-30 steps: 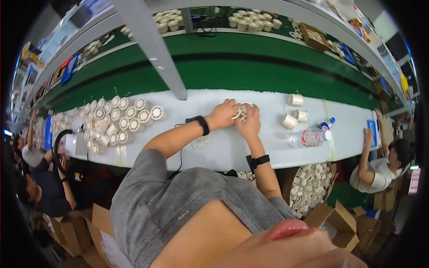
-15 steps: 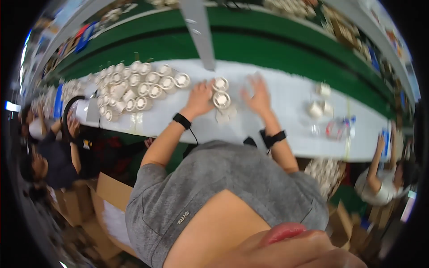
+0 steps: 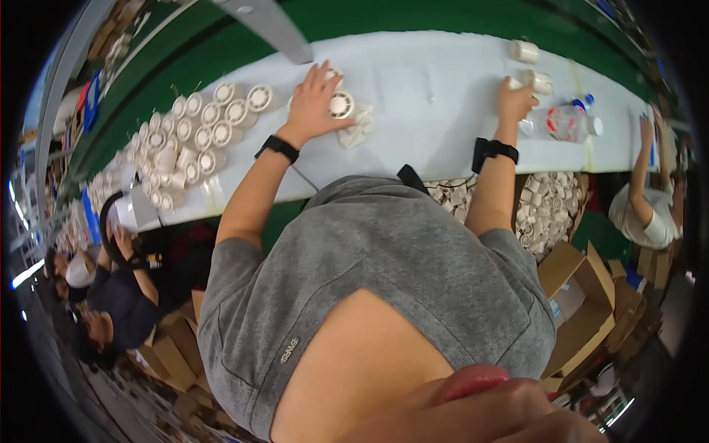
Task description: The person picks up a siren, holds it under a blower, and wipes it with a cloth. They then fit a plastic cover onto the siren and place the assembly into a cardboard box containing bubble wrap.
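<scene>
My left hand [image 3: 313, 105] lies over a white round slotted part [image 3: 341, 105], its fingers spread and its thumb beside the part. A second such part shows partly behind the fingers. A crumpled white tissue [image 3: 358, 127] lies just right of that thumb. Further right, my right hand [image 3: 515, 103] has its fingers round a small white cylindrical part [image 3: 515, 84], mostly hidden by the hand. Another white cylinder [image 3: 539, 81] lies against those fingertips, and one more [image 3: 524, 51] is farther back. A large group of white round parts [image 3: 188, 136] covers the table's left side.
A clear plastic bottle [image 3: 565, 123] lies right of my right hand on the white table [image 3: 421, 140]. A grey post [image 3: 277, 33] stands at the far edge. Below the table are a box of white parts [image 3: 550, 207] and an open carton [image 3: 583, 306]. Co-workers sit left and right.
My right hand has moved from mid-table to the white cylinders at the right and closed round one. My left hand now covers part of the two round parts. The view has shifted.
</scene>
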`<move>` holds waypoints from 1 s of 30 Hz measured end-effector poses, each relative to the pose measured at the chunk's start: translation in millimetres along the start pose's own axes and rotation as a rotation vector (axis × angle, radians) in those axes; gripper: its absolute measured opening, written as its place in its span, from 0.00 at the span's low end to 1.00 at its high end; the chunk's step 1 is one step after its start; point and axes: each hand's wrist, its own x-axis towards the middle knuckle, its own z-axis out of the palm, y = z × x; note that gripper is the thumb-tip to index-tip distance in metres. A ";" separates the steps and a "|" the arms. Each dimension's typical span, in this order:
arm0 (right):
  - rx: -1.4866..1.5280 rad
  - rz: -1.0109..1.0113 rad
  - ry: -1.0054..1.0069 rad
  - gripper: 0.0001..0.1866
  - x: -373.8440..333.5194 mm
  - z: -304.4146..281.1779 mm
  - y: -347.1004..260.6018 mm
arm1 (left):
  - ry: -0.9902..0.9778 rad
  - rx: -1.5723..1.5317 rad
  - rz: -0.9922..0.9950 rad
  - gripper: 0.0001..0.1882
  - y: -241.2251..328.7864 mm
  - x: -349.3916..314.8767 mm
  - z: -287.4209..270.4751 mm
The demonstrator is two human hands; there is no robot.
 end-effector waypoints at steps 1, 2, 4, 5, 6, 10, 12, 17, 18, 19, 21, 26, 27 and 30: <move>0.016 -0.001 0.000 0.37 -2.0 -2.4 -2.8 | 0.002 0.017 0.024 0.44 1.0 0.6 -0.1; 0.023 -0.021 -0.019 0.37 -2.7 -2.2 -1.5 | 0.006 0.031 0.055 0.43 2.8 2.0 -0.8; 0.099 -0.099 -0.022 0.36 -6.6 -0.7 1.0 | 0.000 0.037 0.030 0.42 5.2 -0.5 -4.8; 0.109 -0.121 -0.036 0.36 -14.0 4.5 -4.2 | -0.007 0.041 0.026 0.42 6.3 -1.3 -6.4; 0.212 -0.289 -0.086 0.34 -25.6 12.6 -10.8 | -0.015 0.045 0.022 0.41 6.1 -2.2 -7.3; 0.607 -0.819 -0.153 0.28 -114.9 17.5 -76.7 | 0.017 0.059 0.041 0.41 4.5 -5.1 -3.9; 0.581 -0.997 -0.219 0.27 -147.8 13.6 -104.8 | 0.016 0.058 0.042 0.41 7.6 -3.6 -3.0; 0.620 -1.274 -0.469 0.24 -165.9 20.1 -107.0 | 0.029 0.046 0.047 0.41 5.2 1.7 -3.6; 0.665 -1.278 -0.475 0.24 -160.9 13.2 -104.9 | 0.038 0.033 0.032 0.41 6.0 1.6 -2.7; 0.709 -1.280 -0.480 0.23 -153.0 7.1 -103.4 | 0.047 0.021 0.050 0.41 7.5 2.3 -2.9; 0.634 -1.155 -0.224 0.21 -107.6 -0.9 -108.0 | 0.018 0.047 0.016 0.40 5.3 1.7 -5.0; -0.006 -0.525 0.242 0.33 57.5 5.8 -78.6 | 0.003 0.054 0.010 0.40 6.5 0.9 -8.1; -0.157 -0.355 0.220 0.37 78.5 12.1 -67.4 | 0.041 0.061 0.010 0.40 7.0 3.4 -9.2; -0.344 -0.148 -0.135 0.40 111.9 34.1 -34.7 | 0.015 0.045 0.008 0.40 10.6 2.2 -10.0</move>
